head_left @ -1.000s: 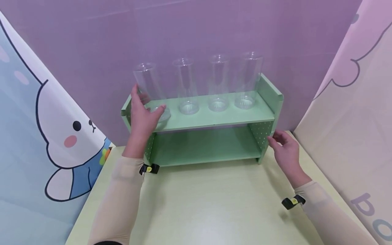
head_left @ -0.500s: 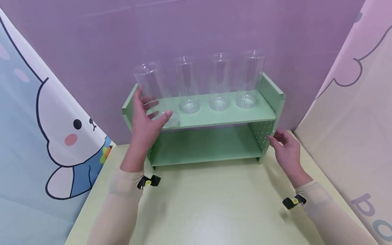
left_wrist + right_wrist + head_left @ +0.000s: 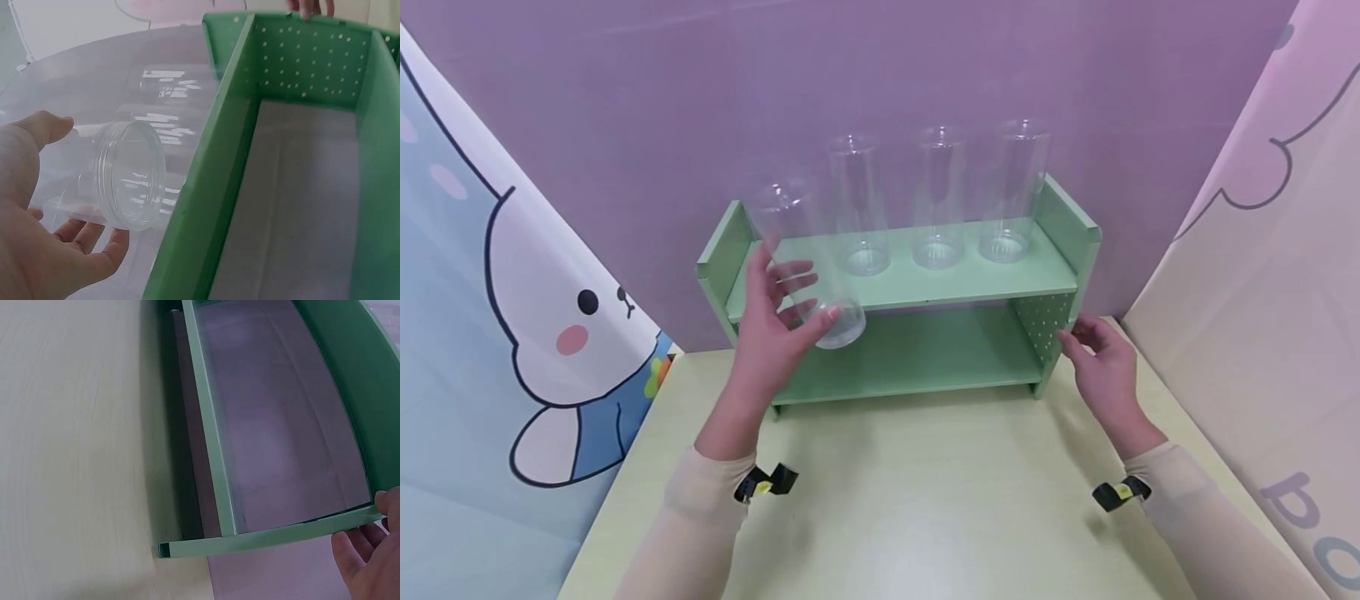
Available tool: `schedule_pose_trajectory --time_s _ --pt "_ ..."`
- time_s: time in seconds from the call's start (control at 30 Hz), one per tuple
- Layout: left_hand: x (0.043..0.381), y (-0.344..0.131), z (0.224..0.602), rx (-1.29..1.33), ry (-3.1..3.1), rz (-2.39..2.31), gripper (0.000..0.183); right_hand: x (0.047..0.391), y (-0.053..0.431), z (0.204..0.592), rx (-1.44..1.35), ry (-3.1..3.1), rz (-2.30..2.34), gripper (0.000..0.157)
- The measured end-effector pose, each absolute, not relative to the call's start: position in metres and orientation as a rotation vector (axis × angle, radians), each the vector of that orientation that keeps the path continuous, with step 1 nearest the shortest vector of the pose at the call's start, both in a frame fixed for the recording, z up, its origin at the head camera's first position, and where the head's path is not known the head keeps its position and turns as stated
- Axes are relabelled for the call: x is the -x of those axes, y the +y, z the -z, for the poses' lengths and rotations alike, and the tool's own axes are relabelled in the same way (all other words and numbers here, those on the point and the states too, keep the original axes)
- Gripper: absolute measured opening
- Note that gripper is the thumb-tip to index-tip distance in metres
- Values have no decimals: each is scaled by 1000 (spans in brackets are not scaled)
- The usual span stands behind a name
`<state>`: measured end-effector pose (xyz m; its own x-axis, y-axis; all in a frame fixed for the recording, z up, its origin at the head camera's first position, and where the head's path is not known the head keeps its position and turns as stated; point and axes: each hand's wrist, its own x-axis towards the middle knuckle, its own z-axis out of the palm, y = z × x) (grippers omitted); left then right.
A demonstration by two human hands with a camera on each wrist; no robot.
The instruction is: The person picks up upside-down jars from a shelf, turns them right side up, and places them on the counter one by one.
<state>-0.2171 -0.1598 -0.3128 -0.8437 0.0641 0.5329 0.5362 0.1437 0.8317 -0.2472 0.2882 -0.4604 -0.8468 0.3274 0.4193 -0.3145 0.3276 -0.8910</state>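
My left hand holds a tall clear plastic cup between thumb and fingers. The cup is tilted, with its mouth up to the left and its base in front of the upper shelf. In the left wrist view, the round base of the clear cup stands apart from the green edge. My right hand pinches the right side panel of a green two-tier rack. The right wrist view shows the thumb and fingers of the right hand on opposite faces of that panel.
Three more clear cups stand upright on the upper shelf: a left one, a middle one and a right one. The rack stands on a pale wooden table. Behind hangs a purple backdrop, with printed cloths on both sides.
My left hand has lifted the leftmost cup off the upper shelf and brought it forward and to the right. My right hand keeps its place on the side panel.
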Motion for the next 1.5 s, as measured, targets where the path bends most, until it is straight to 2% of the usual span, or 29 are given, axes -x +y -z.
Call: schedule_pose_trajectory --time_s 0.53,0.93,1.5 --pt "196 -139 344 880 -2251 1761 114 249 289 458 53 -2094 -1505 30" --pt "196 -126 392 975 -2317 1821 110 250 290 463 53 -2086 -1530 30" --pt "205 -117 446 988 -2350 1890 116 247 288 462 23 -2075 -1513 29"
